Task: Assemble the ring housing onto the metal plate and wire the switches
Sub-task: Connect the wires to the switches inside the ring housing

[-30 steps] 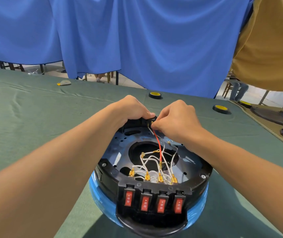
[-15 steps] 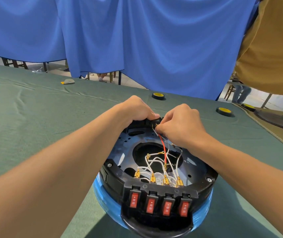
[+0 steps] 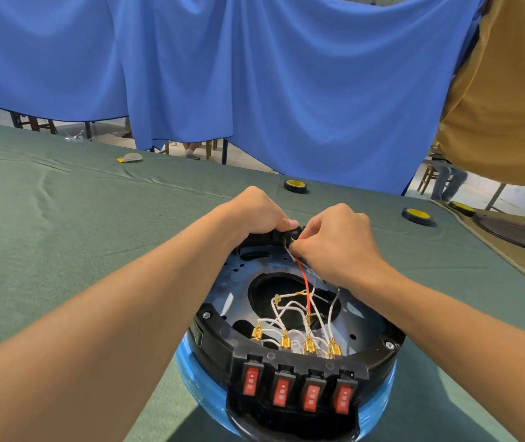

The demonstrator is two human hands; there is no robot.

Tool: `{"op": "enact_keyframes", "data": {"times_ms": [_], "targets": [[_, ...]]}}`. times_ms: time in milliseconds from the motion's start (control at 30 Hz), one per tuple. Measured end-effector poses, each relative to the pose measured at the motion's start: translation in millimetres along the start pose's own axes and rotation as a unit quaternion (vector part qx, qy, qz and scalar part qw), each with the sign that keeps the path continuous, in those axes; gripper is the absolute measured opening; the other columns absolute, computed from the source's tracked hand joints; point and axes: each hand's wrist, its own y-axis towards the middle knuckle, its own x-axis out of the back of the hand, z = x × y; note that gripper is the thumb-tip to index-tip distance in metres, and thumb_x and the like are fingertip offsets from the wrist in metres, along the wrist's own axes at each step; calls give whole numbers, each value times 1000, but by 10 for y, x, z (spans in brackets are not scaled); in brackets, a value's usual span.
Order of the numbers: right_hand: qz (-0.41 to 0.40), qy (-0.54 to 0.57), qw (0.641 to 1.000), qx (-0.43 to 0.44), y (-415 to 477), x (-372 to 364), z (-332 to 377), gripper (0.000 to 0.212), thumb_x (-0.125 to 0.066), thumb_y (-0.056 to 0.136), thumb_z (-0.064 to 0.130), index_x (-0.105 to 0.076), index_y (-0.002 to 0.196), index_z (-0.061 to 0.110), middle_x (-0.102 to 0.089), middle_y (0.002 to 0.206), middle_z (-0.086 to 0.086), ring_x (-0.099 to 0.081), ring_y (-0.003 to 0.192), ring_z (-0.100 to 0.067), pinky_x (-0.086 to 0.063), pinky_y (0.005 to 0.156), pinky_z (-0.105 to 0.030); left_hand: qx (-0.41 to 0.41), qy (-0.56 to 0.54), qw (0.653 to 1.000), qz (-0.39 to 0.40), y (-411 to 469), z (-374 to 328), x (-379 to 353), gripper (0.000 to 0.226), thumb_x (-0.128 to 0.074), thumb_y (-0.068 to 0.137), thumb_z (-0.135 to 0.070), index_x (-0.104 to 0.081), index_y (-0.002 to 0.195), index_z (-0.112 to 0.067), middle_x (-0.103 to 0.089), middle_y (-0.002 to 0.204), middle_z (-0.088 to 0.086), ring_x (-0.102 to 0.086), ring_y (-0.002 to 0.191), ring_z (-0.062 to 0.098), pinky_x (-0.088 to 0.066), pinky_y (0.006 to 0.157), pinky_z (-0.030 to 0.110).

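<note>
- right hand (image 3: 334, 247): grip clenched, fingertips pinching the top end of the red wire (image 3: 305, 283) at the far rim of the ring housing (image 3: 219, 341). A gold terminal shows just at the fingertips; what it mates w/ is hidden.
- left hand (image 3: 254, 215): grip curled over the housing's far rim, just beside the right hand, thumb lying along the rim top.
- Red wire runs from the pinch down twd the housing's centre, ending at a gold terminal over the centre hole.
- Ring housing: black, round, sits on the metal plate (image 3: 364, 323), which fills its inside; hex screws at the rim on both sides.
- White wires (image 3: 286, 309) loop inside the housing, most ending in gold terminals (image 3: 285, 342) along its near wall; a few ends lie loose near the centre hole.
- switches (image 3: 296, 392): 4 red rockers in a row on the housing's near outer face.
- Blue base (image 3: 195, 378) shows under the housing, near side.
- table (image 3: 63, 250), green cloth, carries the housing.
- Beyond the housing: 2 tape rolls, black w/ yellow centres, one straight behind (image 3: 295, 186), one far-right (image 3: 415, 215).
- Far-left of the housing: small yellow-white item (image 3: 130, 158), too small to ID.
- Well right of the housing: dark discs (image 3: 509, 229) on a tan mat.
- Behind it all, a blue curtain (image 3: 254, 74); a person in a tan shirt (image 3: 503, 106) at far-right.
</note>
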Motion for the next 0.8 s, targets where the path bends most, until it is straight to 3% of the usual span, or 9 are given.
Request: {"op": "enact_keyframes", "data": {"times_ms": [367, 667, 800], "targets": [[8, -7, 1000, 14, 20, 8, 22, 7, -71, 81, 13, -77, 76, 14, -62, 63, 1, -54, 64, -10, -36, 46, -19, 2, 0, 1000, 0, -3, -1, 11, 43, -71, 88, -35, -67, 123, -9, -64, 127, 9, -57, 118, 29, -46, 104, 41], [12, 14, 999, -33, 29, -8, 132, 13, -62, 75, 9, -73, 81, 10, -61, 74, -8, -53, 71, -21, -39, 53, -24, 19, 5, 1000, 5, -38, -27, 31, 43, -72, 87, -33, -67, 122, -9, -65, 123, 9, -59, 114, 28, -47, 103, 41], [3, 24, 998, -53, 38, -30, 165, 14, -64, 77, 7, -72, 87, 11, -57, 73, -4, -48, 64, -14, -33, 47, -21, 30, 2, 1000, 4, -43, -44, 34, 41, -72, 87, -30, -67, 122, -9, -65, 122, 9, -58, 113, 27, -47, 103, 40]]}}
